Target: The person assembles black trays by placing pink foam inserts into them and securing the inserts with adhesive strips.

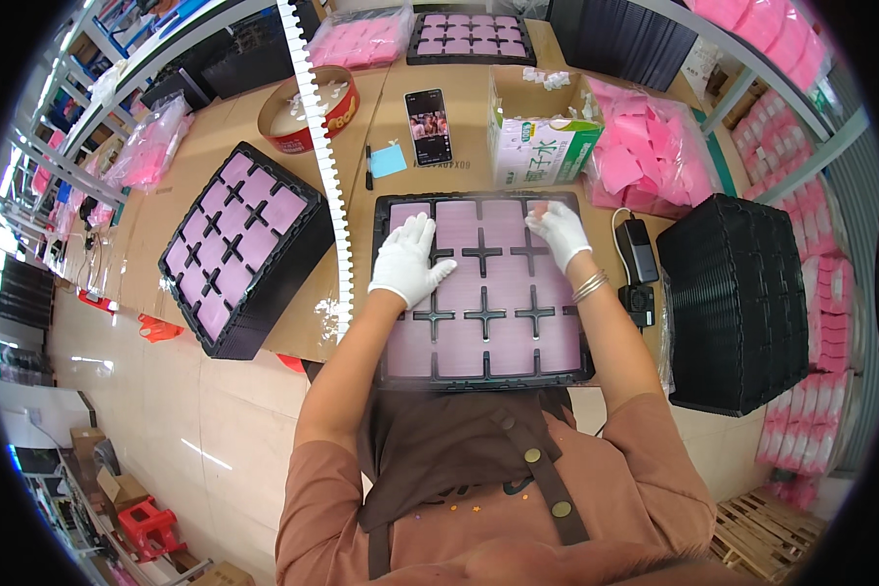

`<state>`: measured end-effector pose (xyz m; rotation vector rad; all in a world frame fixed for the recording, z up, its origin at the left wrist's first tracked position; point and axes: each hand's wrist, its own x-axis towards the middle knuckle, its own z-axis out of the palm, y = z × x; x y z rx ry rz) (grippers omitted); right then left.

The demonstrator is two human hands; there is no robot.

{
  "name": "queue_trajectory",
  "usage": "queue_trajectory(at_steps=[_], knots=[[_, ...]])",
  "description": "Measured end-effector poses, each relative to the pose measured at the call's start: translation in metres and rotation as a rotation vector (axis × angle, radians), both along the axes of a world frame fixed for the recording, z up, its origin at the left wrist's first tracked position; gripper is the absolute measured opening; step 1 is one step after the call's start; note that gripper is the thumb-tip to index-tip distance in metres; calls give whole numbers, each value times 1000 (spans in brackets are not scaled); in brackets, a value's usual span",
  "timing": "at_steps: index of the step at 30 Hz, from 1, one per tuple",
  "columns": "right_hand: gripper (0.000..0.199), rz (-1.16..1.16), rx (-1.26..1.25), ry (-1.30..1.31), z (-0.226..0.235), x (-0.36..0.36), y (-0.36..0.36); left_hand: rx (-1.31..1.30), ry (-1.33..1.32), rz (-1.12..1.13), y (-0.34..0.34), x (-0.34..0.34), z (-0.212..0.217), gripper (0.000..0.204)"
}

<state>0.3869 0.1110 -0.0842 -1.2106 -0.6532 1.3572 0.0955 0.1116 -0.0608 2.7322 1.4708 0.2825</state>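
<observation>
A black plastic tray (pixel 483 376) with cross-shaped dividers lies in front of me, its compartments filled with lilac sheets (pixel 456 342). My left hand (pixel 410 262), in a white glove, rests flat on the tray's left side with its thumb spread. My right hand (pixel 560 236), also gloved and with bangles at the wrist, touches the far right compartments. Its fingers are slightly bent, with thumb and forefinger apart and a pinkish tip showing. Neither hand visibly holds anything.
Left stands a tilted stack of filled trays (pixel 234 244); right, a stack of black trays (pixel 737 303). Beyond are a phone (pixel 428 127), blue notes (pixel 388 161), a pen (pixel 368 168), a round red tub (pixel 278 122), a carton (pixel 532 137) and a bag of pink pieces (pixel 645 146). A white toothed strip (pixel 324 156) crosses the view.
</observation>
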Motion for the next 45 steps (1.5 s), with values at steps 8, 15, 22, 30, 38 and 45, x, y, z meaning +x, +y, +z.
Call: queue_trajectory(at_steps=[8,15,22,30,38,45], knots=[[12,262,-85,-47,41,6,-95,-160,12,-432,-76,-55,36,59],[31,858,-372,-628,52,19,-149,-272,-76,-487,-138,-111,30,40],[35,-119,-54,-1234,-18,50,-161,-289,-647,458,-141,-89,-13,44],[37,-226,185,-872,59,8,-165,-249,-1401,590,-171,-98,-6,48],[73,587,185,59,54,-150,-9,212,-1698,768,-138,-274,72,40],[45,354,-201,-151,-12,-303,90,267,-1541,1019,-82,-367,27,37]])
